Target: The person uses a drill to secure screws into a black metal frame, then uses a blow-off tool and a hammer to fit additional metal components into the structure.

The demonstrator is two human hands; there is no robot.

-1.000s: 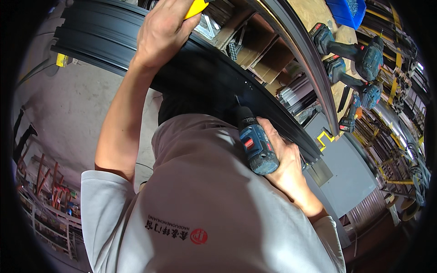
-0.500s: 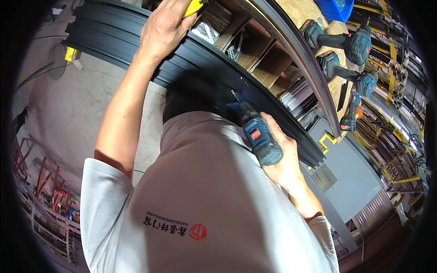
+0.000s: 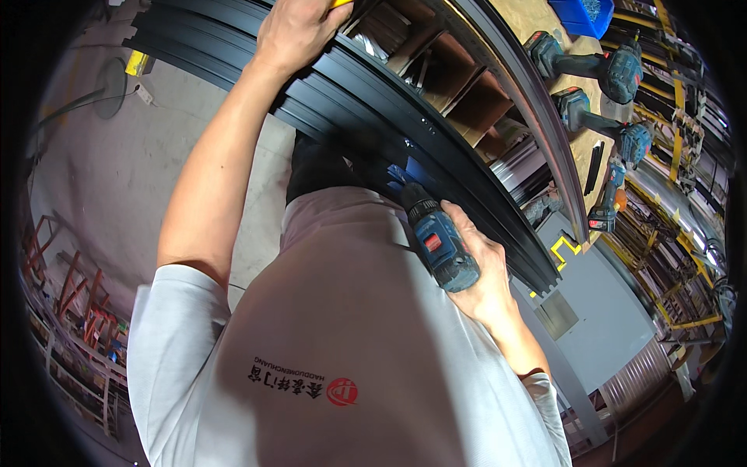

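Note:
My right hand [image 3: 489, 272] is wrapped round a blue-and-black cordless drill [image 3: 445, 247]. The drill is held close to my shirt, its front end pointing up and left at long black metal profiles [image 3: 381, 117]. Whether the bit touches them I cannot tell, as shadow and a blue glint cover that spot. Small bright flecks lie on the black surface nearby. Up at the top edge, my left hand [image 3: 299, 33] is closed over the far side of the profiles. A yellow object [image 3: 341, 3] shows at its fingers, mostly cut off by the frame.
Beyond the profiles is a wooden bench [image 3: 510, 19] with compartments [image 3: 467, 93] below. On it lie more cordless drills [image 3: 618, 71] and a blue bin [image 3: 583, 15] of small parts. A grey panel [image 3: 599, 311] stands at right; racks of bars [image 3: 685, 194] line the far right.
The drill has drawn back slightly toward my body, away from the bright flecks. My left hand still grips the yellow object, and the whole view has shifted a little.

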